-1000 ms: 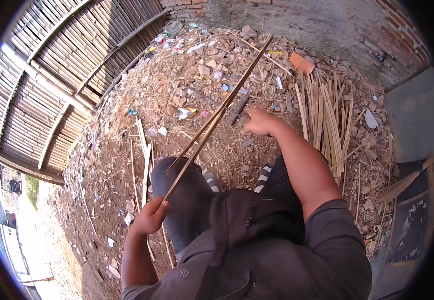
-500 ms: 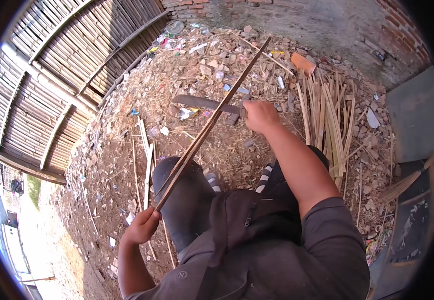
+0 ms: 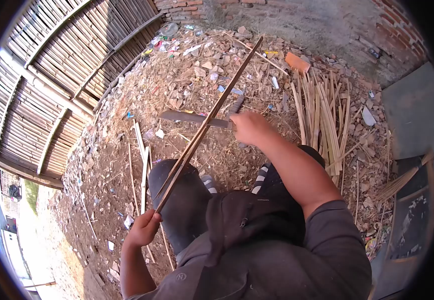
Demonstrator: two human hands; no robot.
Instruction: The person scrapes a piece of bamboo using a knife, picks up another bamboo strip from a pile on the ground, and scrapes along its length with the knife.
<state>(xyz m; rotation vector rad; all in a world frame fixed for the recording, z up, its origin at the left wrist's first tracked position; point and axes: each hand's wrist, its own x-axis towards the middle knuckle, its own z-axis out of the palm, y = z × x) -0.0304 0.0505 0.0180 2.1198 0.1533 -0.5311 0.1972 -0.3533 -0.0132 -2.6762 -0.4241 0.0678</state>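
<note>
My left hand (image 3: 145,229) is closed round the near end of a long bamboo strip (image 3: 230,90), which slants away up to the right over my left knee. From near that hand to about the blade, the strip is split lengthwise into thin parts. My right hand (image 3: 251,129) grips a machete (image 3: 183,116) by its handle, which the fingers hide. The dark blade points left and crosses the strip at the split. Whether its edge is wedged between the parts is hard to tell. Just beyond my right hand, a short dark piece (image 3: 236,104) lies on the ground.
A pile of split bamboo strips (image 3: 327,117) lies to the right, and a few more strips (image 3: 142,160) lie left of my knee. Rubble and litter cover the ground. A bamboo fence (image 3: 67,65) stands left, a brick wall (image 3: 297,25) behind, grey panels (image 3: 412,115) at right.
My right hand and the machete have moved nearer to me and slightly left, so the blade crosses the strip lower down. My left hand keeps its hold. The view has shifted slightly.
</note>
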